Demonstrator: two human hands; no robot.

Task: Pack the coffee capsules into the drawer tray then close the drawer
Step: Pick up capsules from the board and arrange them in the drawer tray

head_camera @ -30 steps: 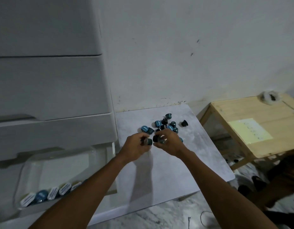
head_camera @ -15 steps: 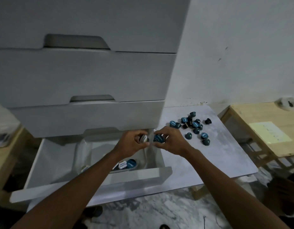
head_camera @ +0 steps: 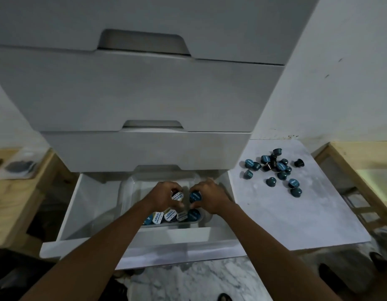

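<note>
Both hands dropped from the drawer's rim down into the clear tray (head_camera: 128, 187) since half a sec ago, each w/ its capsule. My left hand (head_camera: 164, 197) pinches a white-lidded capsule (head_camera: 177, 196); right hand (head_camera: 207, 196) pinches a blue-lidded capsule (head_camera: 195, 196), the two lids near touching, above the row of packed capsules (head_camera: 173, 216) along the tray's near wall. Tray sits inside the open bottom drawer (head_camera: 84, 205). Loose capsules (head_camera: 275, 168) lie scattered on the white tabletop (head_camera: 297, 218) to the right, well apart from the drawer.
</note>
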